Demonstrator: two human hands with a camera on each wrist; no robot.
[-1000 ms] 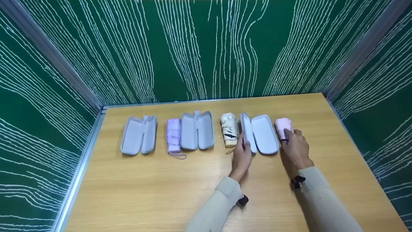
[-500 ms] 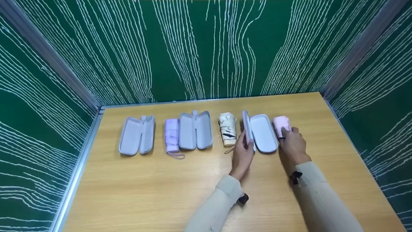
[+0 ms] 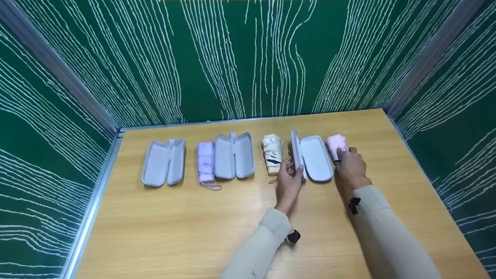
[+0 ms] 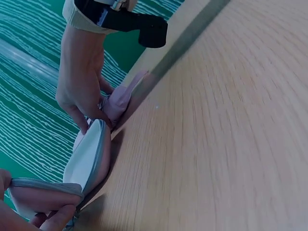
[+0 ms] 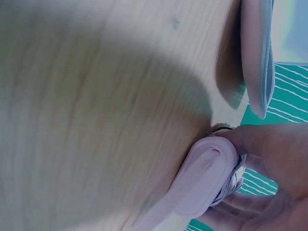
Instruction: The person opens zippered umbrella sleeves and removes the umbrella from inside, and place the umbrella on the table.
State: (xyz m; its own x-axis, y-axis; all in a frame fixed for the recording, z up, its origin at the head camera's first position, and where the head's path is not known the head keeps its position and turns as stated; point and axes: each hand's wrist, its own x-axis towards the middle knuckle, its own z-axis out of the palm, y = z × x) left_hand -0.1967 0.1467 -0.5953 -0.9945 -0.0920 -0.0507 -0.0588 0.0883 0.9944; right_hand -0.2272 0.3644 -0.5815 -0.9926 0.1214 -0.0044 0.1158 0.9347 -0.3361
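My left hand point(image 3: 288, 181) holds the raised lid of an open hard case point(image 3: 317, 159) between thumb and fingers. The lid stands nearly upright; its pinkish outside and the case's pale lining show in the left wrist view, where the lid point(image 4: 45, 193) is pinched at its edge. To the right of this case, a pink folded umbrella point(image 3: 336, 146) lies on the table, and my right hand point(image 3: 352, 167) grips it from above. In the right wrist view the end of the pink umbrella point(image 5: 202, 180) faces the camera, its wrist strap trailing, with fingers point(image 5: 236, 204) curled around the body.
Left of my left hand lies a cream folded umbrella point(image 3: 273, 153) with a black mark. Farther left are an open grey case point(image 3: 243, 155), a lilac folded umbrella point(image 3: 205, 161) close beside it, and another open grey case point(image 3: 155, 164). A green, white-lined partition point(image 3: 209, 77) stands behind.
The lid in my left hand has tipped slightly more upright, showing more of its outside. My right hand stays on the pink umbrella. The whole head view has shifted slightly.
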